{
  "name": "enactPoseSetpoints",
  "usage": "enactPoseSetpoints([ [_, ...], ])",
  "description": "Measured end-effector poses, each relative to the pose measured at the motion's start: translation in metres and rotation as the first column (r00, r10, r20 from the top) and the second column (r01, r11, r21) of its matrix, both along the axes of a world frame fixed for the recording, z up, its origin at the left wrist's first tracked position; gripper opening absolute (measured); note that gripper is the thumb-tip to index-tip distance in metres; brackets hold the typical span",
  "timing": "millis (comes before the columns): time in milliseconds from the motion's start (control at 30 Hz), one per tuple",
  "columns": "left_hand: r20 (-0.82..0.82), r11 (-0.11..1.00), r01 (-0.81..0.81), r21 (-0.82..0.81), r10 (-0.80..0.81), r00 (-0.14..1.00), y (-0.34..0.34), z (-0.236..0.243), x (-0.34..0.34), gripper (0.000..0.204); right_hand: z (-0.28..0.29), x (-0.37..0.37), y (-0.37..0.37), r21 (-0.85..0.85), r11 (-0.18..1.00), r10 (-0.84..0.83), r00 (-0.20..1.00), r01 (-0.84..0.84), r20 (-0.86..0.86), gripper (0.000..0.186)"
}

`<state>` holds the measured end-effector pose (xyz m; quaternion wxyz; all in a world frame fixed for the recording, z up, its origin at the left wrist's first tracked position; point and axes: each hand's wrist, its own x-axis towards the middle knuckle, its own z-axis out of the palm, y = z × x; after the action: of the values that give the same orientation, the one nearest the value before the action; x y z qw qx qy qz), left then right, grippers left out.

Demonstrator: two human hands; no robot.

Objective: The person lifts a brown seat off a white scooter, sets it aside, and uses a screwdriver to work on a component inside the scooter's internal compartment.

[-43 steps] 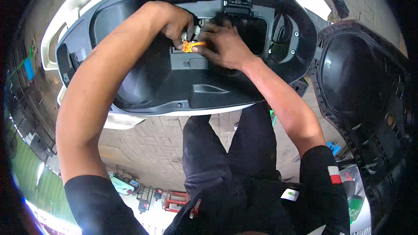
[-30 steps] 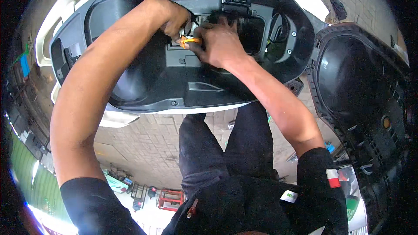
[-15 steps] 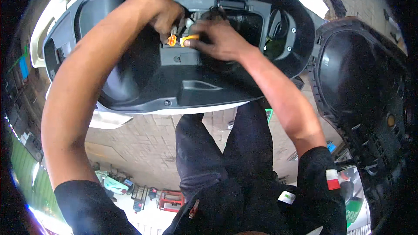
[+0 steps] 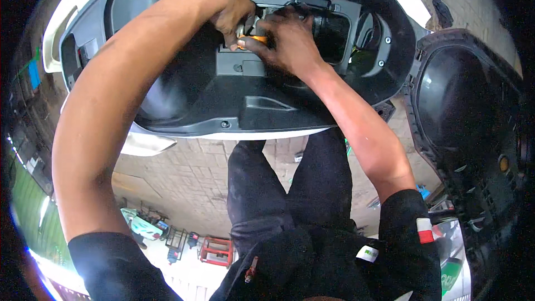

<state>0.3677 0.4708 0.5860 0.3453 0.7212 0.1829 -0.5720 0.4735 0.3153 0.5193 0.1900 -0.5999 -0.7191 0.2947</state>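
While the person's black shirt point(image 4: 334, 267) fills the lower edge, a slim reddish item point(image 4: 251, 270) sits at its chest and a white-and-red patch point(image 4: 425, 230) marks the right sleeve. Black trousers point(image 4: 320, 184) show beyond, between two bare forearms that reach up and inward. Past them, the left hand point(image 4: 238, 19) bends down from the wrist with its fingers curled together, closed on the left end of an orange connector point(image 4: 258, 38). Facing it, the right hand point(image 4: 287, 39) is clamped on the same part's right end, the thumb along its near side and the other fingers spread over the dark recess behind. The orange connector lies between the two hands, just above a small grey panel point(image 4: 241, 66) in the floor of a black storage tub point(image 4: 200, 103). How its pieces meet is hidden by the fingers. White bodywork point(image 4: 147, 144) edges the tub, and a black seat point(image 4: 460, 92) hangs open beside its right end. Farther off, below everything, stretches a paved floor point(image 4: 186, 170). A red metal frame point(image 4: 216, 251) stands toward the lower left, and a dark rag-like item point(image 4: 442, 11) lies at the upper right.
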Motion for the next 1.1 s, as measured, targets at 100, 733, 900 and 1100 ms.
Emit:
enactPoseSetpoints([
  [100, 0.047, 0.997, 0.051, -0.054, -0.048, 0.998, 0.003, -0.020, -0.008, 0.051, 0.010, -0.001, 0.006, -0.135, 0.991, 0.017, 0.999, -0.010, 0.049, 0.056],
  [733, 0.109, 0.989, 0.111, -0.101, -0.100, 0.989, 0.009, -0.003, -0.017, 0.057, 0.002, 0.018, -0.012, 0.017, 0.997, 0.076, 0.991, -0.075, -0.106, 0.038],
  [900, 0.100, 0.991, 0.075, -0.113, -0.063, 0.993, 0.009, -0.007, -0.018, 0.052, 0.015, 0.004, -0.002, -0.059, 0.998, -0.041, 0.998, 0.038, -0.057, 0.042],
  [1100, 0.122, 0.992, 0.069, -0.109, -0.055, 0.991, 0.009, -0.016, -0.019, 0.052, 0.013, 0.003, -0.001, -0.049, 0.999, -0.016, 1.000, 0.016, 0.002, 0.049],
])
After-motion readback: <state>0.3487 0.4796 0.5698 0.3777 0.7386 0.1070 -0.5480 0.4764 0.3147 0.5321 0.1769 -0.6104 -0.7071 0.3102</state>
